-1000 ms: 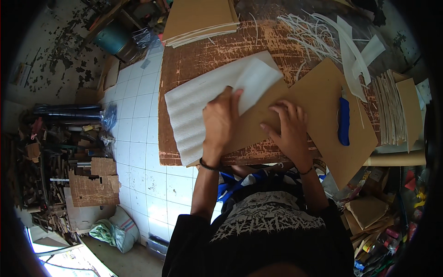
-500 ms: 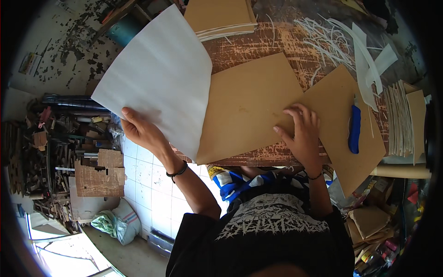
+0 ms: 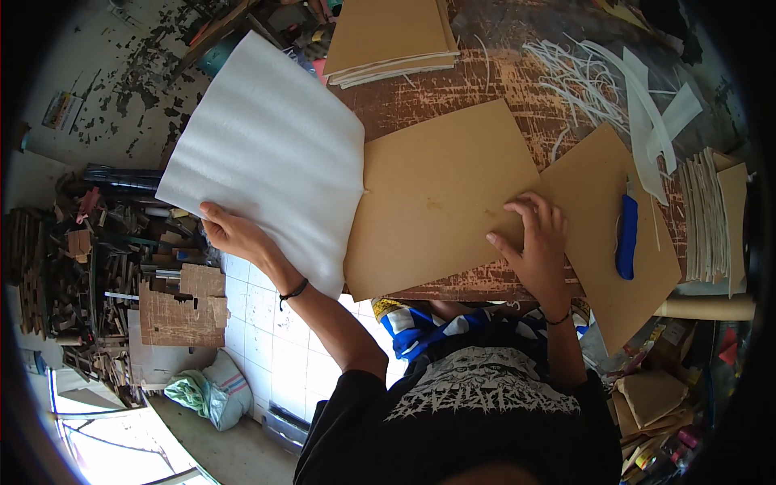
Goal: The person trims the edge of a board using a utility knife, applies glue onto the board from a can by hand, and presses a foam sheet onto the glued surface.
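Note:
My left hand (image 3: 234,234) grips the outer edge of a white foam sheet (image 3: 267,145), its thumb on top and the other fingers hidden beneath. The sheet's right edge meets a brown board (image 3: 436,194) lying on the worn table. On that board's right part rests my right hand (image 3: 537,234), fingers spread and slightly bent, holding nothing. A second brown board (image 3: 610,218) lies to the right, and a blue-handled cutter knife (image 3: 626,234) sits on it.
Stacked brown boards with white layers (image 3: 392,40) stand at the table's back. Thin white strips (image 3: 578,81) and wider white offcuts (image 3: 651,113) lie back right. Another stack (image 3: 711,218) stands on its edge at the right. Scrap wood (image 3: 105,275) fills the left.
The foam sheet's raised far corner has come down and left, and its surface now ripples. My left hand has moved slightly; my right hand stays on the board. The whole view has shifted a little.

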Available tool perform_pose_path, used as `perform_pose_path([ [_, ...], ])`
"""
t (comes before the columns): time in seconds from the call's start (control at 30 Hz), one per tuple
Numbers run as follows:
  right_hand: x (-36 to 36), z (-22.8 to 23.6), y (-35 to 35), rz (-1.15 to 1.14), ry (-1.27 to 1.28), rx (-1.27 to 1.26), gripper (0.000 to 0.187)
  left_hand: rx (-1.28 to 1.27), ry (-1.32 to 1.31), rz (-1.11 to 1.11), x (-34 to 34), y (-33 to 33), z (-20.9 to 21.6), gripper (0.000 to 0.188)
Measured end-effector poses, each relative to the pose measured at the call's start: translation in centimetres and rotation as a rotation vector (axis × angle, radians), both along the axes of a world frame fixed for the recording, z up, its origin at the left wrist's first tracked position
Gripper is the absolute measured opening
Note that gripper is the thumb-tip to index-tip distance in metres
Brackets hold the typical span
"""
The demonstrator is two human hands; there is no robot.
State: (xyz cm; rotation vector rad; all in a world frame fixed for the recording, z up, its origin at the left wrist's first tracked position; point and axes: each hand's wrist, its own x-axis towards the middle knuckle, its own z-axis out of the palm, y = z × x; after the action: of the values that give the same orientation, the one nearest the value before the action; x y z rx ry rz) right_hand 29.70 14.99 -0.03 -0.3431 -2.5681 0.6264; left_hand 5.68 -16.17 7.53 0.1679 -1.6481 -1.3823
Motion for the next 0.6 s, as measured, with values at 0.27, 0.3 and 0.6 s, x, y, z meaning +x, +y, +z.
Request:
perform_pose_path([
  [0.27, -0.2, -0.2, -0.1, 0.018, -0.035, -0.004, 0.048, 0.111, -0.014, 0.181, -0.4, -5.3, 1.7, 0.050],
  [0.3, -0.1, -0.3, -0.1, 0.008, -0.029, 0.006, 0.048, 0.126, 0.010, 0.193, -0.5, -5.0, 2.0, 0.050],
  [0.6, -0.3, -0.3, 0.0, 0.004, -0.008, 0.037, 0.047, 0.175, -0.033, -0.020, 1.7, -0.9, 2.6, 0.054],
])
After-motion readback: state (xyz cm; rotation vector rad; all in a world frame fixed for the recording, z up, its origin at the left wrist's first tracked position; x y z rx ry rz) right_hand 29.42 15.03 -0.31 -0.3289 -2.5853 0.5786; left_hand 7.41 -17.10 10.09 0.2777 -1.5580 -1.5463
